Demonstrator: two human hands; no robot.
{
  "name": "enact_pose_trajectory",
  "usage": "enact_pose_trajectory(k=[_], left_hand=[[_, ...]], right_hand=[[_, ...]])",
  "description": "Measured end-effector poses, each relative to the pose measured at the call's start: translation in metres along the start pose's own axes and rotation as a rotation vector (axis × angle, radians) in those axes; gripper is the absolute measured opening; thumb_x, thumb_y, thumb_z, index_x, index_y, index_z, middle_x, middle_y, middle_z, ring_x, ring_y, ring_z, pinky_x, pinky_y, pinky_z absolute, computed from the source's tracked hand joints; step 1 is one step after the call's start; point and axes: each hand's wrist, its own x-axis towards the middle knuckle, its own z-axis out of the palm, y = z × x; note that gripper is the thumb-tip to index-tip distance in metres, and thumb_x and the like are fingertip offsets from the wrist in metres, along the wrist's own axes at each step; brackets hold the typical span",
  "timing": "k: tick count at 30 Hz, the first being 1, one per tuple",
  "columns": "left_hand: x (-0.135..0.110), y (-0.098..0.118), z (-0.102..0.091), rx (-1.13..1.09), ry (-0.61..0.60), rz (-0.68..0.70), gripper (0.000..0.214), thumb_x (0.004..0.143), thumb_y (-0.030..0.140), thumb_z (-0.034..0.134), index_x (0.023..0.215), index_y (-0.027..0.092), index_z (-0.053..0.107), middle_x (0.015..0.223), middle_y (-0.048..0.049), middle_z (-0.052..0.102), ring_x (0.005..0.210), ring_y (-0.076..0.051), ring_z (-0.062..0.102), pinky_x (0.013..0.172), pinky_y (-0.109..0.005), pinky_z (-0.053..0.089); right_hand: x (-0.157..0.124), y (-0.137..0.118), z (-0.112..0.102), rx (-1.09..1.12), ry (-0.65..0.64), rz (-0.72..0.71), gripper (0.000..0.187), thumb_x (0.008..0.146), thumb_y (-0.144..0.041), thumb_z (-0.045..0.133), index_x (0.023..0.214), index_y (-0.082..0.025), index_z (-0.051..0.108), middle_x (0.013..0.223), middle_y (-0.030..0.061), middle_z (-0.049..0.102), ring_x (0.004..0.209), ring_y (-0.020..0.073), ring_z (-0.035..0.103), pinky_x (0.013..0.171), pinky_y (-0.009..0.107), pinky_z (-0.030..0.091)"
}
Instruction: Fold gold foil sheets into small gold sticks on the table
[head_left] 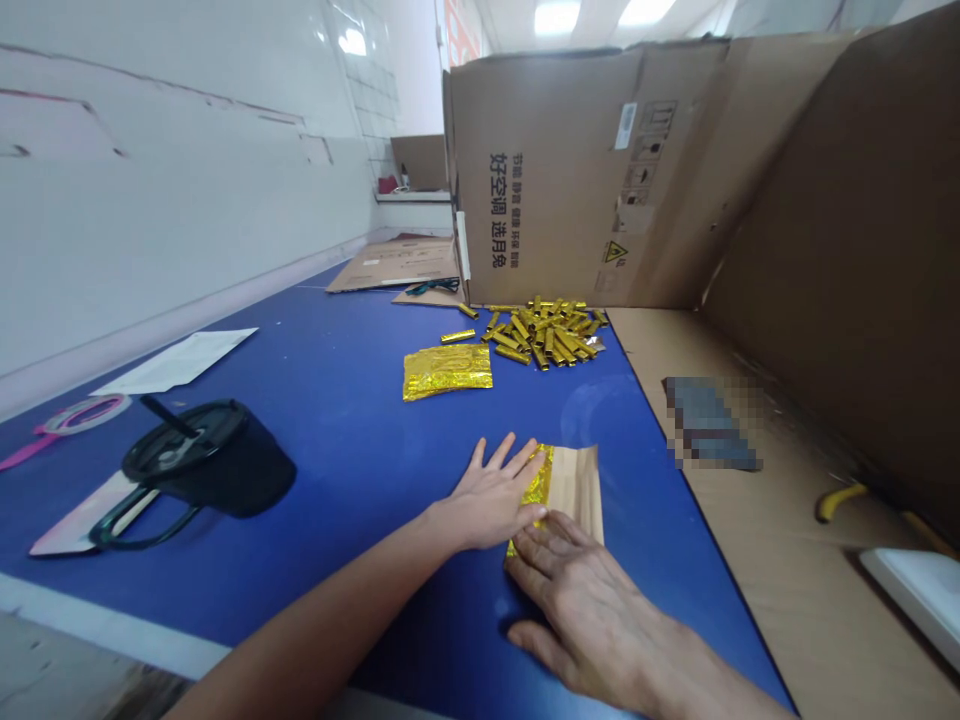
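Observation:
My left hand (491,495) lies flat on the blue table (352,400), fingers spread, its fingertips pressing the left edge of a gold foil sheet (538,480) backed with brown paper (577,485). Beside it my right hand (577,590) also rests flat, fingers stretched forward onto the near end of the same sheet. Further back lies a flat stack of gold foil sheets (448,371). Behind that sits a pile of several small rolled gold tubes (547,332).
A tall cardboard box (585,170) stands at the back, with cardboard sheeting (750,500) covering the right side. A black lidded cup with a straw (206,460) sits at left, near a tape roll (86,412) and white paper (180,360). A white wall runs along the left.

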Motion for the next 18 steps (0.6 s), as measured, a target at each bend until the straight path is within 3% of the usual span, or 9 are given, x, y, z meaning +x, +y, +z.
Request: enact_pose_trajectory(k=[13, 18], left_hand=[[0.0099, -0.0060, 0.0058, 0.000, 0.064, -0.070, 0.055, 0.083, 0.045, 0.021, 0.132, 0.021, 0.012, 0.139, -0.0015, 0.011, 0.125, -0.027, 0.001, 0.096, -0.053, 0.006], [0.0063, -0.0043, -0.0016, -0.005, -0.003, 0.010, 0.057, 0.083, 0.046, 0.024, 0.132, 0.021, 0.009, 0.139, -0.0028, 0.010, 0.126, -0.027, -0.002, 0.097, -0.052, 0.006]], right_hand=[[-0.0032, -0.0006, -0.0014, -0.014, -0.020, -0.017, 0.049, 0.073, -0.047, 0.048, 0.110, -0.016, 0.051, 0.116, 0.0112, 0.051, 0.107, 0.0243, 0.042, 0.096, 0.039, 0.020], [-0.0016, 0.0025, -0.0031, 0.074, 0.051, -0.065, 0.029, 0.078, -0.038, 0.043, 0.096, -0.020, 0.057, 0.087, 0.0040, 0.063, 0.088, 0.0174, 0.053, 0.090, 0.033, 0.029]])
